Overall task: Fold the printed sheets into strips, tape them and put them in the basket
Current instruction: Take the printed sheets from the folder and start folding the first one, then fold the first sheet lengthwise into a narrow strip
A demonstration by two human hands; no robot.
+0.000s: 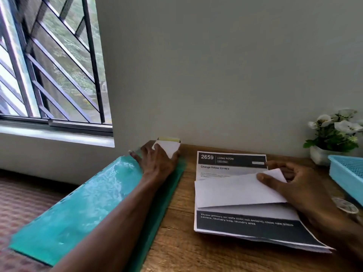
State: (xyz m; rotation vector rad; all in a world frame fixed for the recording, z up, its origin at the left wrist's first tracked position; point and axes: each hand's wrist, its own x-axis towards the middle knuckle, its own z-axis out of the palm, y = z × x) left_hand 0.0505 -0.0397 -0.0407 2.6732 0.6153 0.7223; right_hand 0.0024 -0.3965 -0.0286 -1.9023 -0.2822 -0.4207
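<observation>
A stack of printed sheets (231, 165) lies on the wooden table, its top page headed "2659 Living Room". My right hand (294, 185) pinches a partly folded white sheet (235, 191) on top of the stack, thumb on its upper right corner. Far left, my left hand (159, 161) rests at the back of a green folder (82, 199) and grips a small white folded paper (167, 148) near the wall. A light blue basket (347, 173) sits at the right edge, partly cut off.
A roll of clear tape (344, 206) lies between my right hand and the basket. A white pot of white flowers (334, 134) stands against the wall behind the basket. The green folder overhangs the table's left edge. A barred window fills the upper left.
</observation>
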